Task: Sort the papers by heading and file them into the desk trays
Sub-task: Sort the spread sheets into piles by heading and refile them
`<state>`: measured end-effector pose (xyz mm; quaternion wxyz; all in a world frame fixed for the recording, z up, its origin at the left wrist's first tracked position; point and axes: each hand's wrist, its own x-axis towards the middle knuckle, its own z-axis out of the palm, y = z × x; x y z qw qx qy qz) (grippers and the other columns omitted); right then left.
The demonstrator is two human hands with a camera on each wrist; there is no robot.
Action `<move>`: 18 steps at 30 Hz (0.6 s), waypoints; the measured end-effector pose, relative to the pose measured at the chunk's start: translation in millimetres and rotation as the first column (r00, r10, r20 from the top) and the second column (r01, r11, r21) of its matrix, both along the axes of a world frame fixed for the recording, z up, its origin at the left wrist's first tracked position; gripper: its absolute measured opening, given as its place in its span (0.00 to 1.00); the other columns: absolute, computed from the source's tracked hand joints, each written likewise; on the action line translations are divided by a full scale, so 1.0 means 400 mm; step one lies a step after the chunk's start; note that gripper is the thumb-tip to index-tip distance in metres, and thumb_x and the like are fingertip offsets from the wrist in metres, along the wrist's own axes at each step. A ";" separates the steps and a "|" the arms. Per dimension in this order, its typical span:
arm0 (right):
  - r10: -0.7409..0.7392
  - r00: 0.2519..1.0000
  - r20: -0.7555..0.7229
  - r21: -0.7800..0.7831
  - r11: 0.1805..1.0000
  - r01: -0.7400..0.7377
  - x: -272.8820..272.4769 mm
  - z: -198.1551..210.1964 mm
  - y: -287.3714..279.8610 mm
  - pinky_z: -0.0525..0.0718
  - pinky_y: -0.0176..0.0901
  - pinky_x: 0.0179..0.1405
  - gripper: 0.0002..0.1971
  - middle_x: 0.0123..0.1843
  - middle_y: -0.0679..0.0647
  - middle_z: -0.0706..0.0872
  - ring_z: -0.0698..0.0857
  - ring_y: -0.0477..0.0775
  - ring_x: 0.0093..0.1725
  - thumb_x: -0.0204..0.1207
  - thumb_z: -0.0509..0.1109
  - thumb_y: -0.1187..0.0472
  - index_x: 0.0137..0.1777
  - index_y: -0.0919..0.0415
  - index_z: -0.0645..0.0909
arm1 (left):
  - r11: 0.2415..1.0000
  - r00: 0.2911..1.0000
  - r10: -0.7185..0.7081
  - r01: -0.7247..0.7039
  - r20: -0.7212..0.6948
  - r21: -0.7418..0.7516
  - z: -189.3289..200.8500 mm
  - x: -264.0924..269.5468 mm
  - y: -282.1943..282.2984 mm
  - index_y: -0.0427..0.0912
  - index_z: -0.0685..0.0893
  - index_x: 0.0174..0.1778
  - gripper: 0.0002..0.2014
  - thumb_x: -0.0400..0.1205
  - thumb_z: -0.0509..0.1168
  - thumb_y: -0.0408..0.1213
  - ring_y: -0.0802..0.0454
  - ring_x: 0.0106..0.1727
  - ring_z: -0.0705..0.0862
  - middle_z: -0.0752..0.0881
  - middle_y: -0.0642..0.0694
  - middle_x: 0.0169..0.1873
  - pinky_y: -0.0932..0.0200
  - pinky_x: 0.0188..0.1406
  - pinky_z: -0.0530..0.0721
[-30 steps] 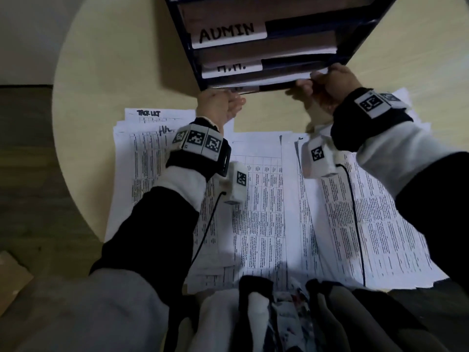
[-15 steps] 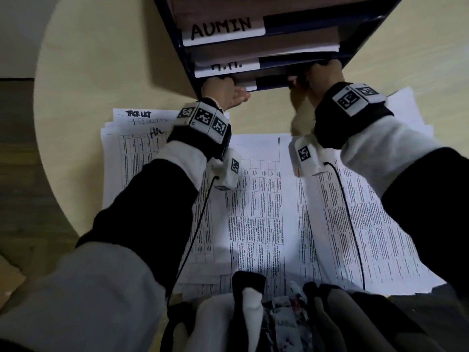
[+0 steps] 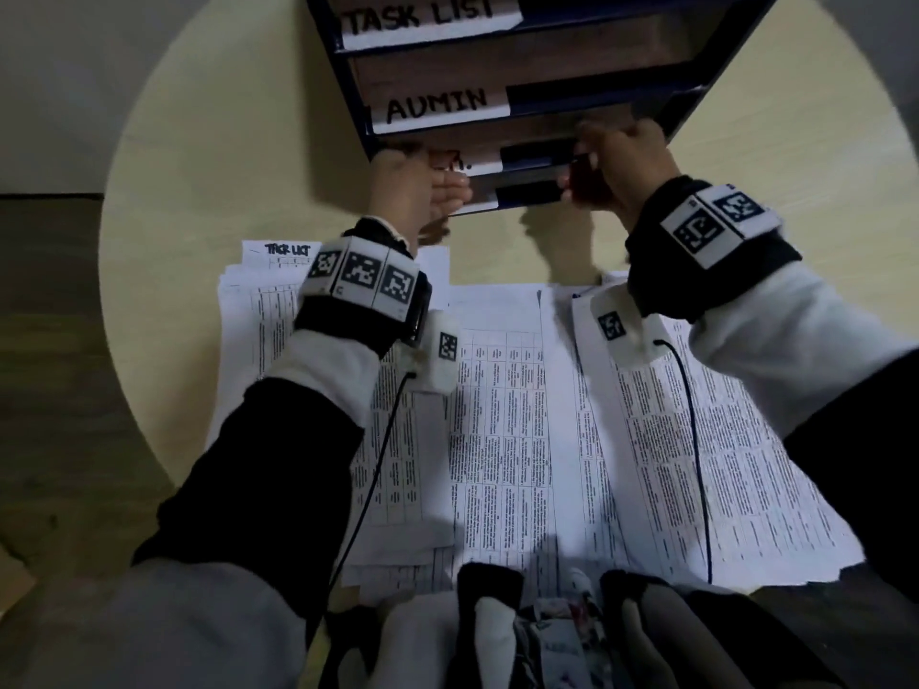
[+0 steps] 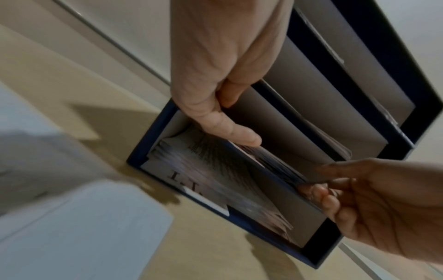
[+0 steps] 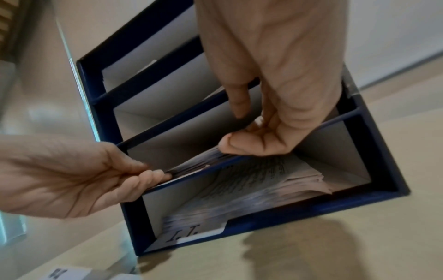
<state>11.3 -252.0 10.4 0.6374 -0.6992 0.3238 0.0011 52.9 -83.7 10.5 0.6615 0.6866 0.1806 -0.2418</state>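
Observation:
A dark blue desk tray unit (image 3: 597, 92) stands at the far side of the table, with labels TASK LIST, ADMIN and a partly hidden one. Its bottom tray is marked I.T. (image 5: 187, 235) and holds a stack (image 5: 251, 189). My left hand (image 3: 437, 186) and right hand (image 3: 592, 166) are both at the tray just above it. Each pinches the front edge of a sheaf of papers (image 5: 203, 161) lying in that tray. In the left wrist view my left hand's (image 4: 227, 113) thumb lies on the sheaf (image 4: 271, 159), and my right hand (image 4: 335, 189) holds its other end.
Several printed sheets (image 3: 497, 440) lie spread over the near half of the round beige table (image 3: 199, 191), one headed TASK LIST (image 3: 286, 251). Cables run from both wrist cameras over the sheets. A wooden floor shows at the left.
Both hands have moved forward against the tray front, and the white paper edge between them has slid in. The view has tilted up, so the TASK LIST label now shows.

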 end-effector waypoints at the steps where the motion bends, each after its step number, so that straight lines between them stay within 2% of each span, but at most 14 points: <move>1: -0.016 1.000 -0.002 0.001 1.000 0.016 0.013 0.004 0.002 0.80 0.42 0.21 0.15 0.12 0.53 0.77 0.78 0.51 0.14 0.82 0.57 0.66 0.31 0.64 0.70 | 1.000 1.000 0.001 -0.001 -0.004 0.007 0.006 0.005 -0.006 0.22 0.75 0.58 0.19 0.89 0.43 0.34 0.59 0.12 0.80 0.83 0.45 0.16 0.71 0.14 0.77; 2: -0.024 1.000 -0.007 -0.002 1.000 0.024 0.025 0.009 0.007 0.81 0.46 0.23 0.15 0.14 0.56 0.78 0.78 0.54 0.16 0.82 0.54 0.68 0.31 0.64 0.68 | 1.000 1.000 -0.001 0.001 0.003 0.013 0.010 0.010 -0.012 0.20 0.66 0.68 0.20 0.89 0.42 0.32 0.59 0.12 0.80 0.83 0.41 0.22 0.70 0.14 0.78; 3: -0.028 0.999 -0.017 -0.002 1.000 0.028 0.035 0.013 0.009 0.82 0.48 0.24 0.15 0.16 0.59 0.78 0.78 0.56 0.18 0.81 0.53 0.70 0.31 0.65 0.67 | 1.000 1.000 -0.001 0.001 0.011 0.017 0.013 0.013 -0.017 0.21 0.58 0.73 0.20 0.88 0.40 0.30 0.58 0.12 0.80 0.81 0.40 0.27 0.70 0.15 0.79; 4: -0.035 0.999 -0.034 0.003 0.999 0.035 0.043 0.014 0.011 0.82 0.47 0.23 0.15 0.16 0.59 0.77 0.78 0.56 0.18 0.80 0.52 0.71 0.31 0.65 0.66 | 1.000 1.000 0.002 -0.002 0.009 0.014 0.014 0.020 -0.022 0.22 0.54 0.76 0.21 0.88 0.40 0.30 0.58 0.12 0.80 0.80 0.39 0.29 0.70 0.16 0.80; 6: -0.014 0.996 -0.086 -0.035 0.999 0.011 0.057 0.007 0.006 0.82 0.42 0.19 0.16 0.12 0.55 0.78 0.80 0.52 0.15 0.78 0.52 0.71 0.29 0.68 0.70 | 1.000 1.000 -0.007 0.007 -0.020 0.001 0.015 0.035 -0.032 0.25 0.56 0.76 0.21 0.88 0.40 0.30 0.56 0.12 0.80 0.79 0.39 0.31 0.69 0.18 0.80; 8: 0.044 0.988 -0.150 -0.083 0.995 -0.057 0.066 0.000 -0.001 0.83 0.38 0.21 0.17 0.11 0.50 0.79 0.81 0.46 0.14 0.79 0.52 0.69 0.29 0.65 0.73 | 0.999 0.998 -0.039 0.041 -0.045 0.028 0.014 0.050 -0.039 0.25 0.63 0.74 0.20 0.87 0.40 0.28 0.57 0.12 0.80 0.80 0.38 0.33 0.69 0.21 0.80; 10: 0.082 0.980 -0.180 -0.102 0.990 -0.101 0.067 -0.005 -0.006 0.82 0.31 0.21 0.17 0.11 0.45 0.78 0.81 0.42 0.15 0.82 0.52 0.66 0.31 0.61 0.71 | 0.995 0.997 -0.074 0.076 -0.028 0.072 0.014 0.055 -0.040 0.25 0.66 0.71 0.19 0.87 0.41 0.26 0.59 0.13 0.80 0.81 0.39 0.38 0.68 0.26 0.80; 13: 0.098 0.982 -0.163 -0.089 0.990 -0.114 0.062 -0.002 -0.007 0.82 0.32 0.22 0.15 0.11 0.46 0.78 0.81 0.42 0.15 0.83 0.52 0.65 0.33 0.61 0.69 | 0.995 0.999 -0.053 0.053 -0.006 0.083 0.019 0.044 -0.037 0.24 0.70 0.61 0.16 0.86 0.41 0.26 0.57 0.24 0.87 0.81 0.37 0.44 0.69 0.26 0.80; 14: 0.103 0.984 -0.147 -0.080 0.990 -0.115 0.057 -0.001 -0.005 0.82 0.35 0.22 0.14 0.13 0.49 0.80 0.81 0.44 0.15 0.82 0.54 0.66 0.33 0.61 0.69 | 0.995 0.999 -0.044 0.043 0.012 0.085 0.016 0.039 -0.034 0.23 0.70 0.58 0.15 0.86 0.41 0.26 0.56 0.26 0.88 0.82 0.37 0.41 0.70 0.24 0.79; 16: 0.123 0.986 -0.112 -0.067 0.989 -0.131 0.040 0.003 -0.004 0.84 0.42 0.24 0.12 0.20 0.54 0.81 0.82 0.48 0.17 0.81 0.57 0.66 0.34 0.61 0.69 | 0.992 0.996 -0.072 0.066 0.054 0.108 0.005 0.022 -0.028 0.27 0.72 0.56 0.13 0.86 0.43 0.25 0.59 0.18 0.84 0.81 0.40 0.33 0.71 0.18 0.76; 18: 0.182 0.978 -0.099 -0.100 0.976 -0.192 0.010 0.003 -0.009 0.83 0.39 0.24 0.12 0.22 0.54 0.80 0.82 0.46 0.18 0.80 0.60 0.66 0.34 0.58 0.72 | 0.988 0.992 -0.104 0.095 0.071 0.123 -0.012 -0.004 -0.016 0.36 0.75 0.41 0.14 0.85 0.45 0.25 0.60 0.13 0.80 0.80 0.42 0.27 0.70 0.13 0.73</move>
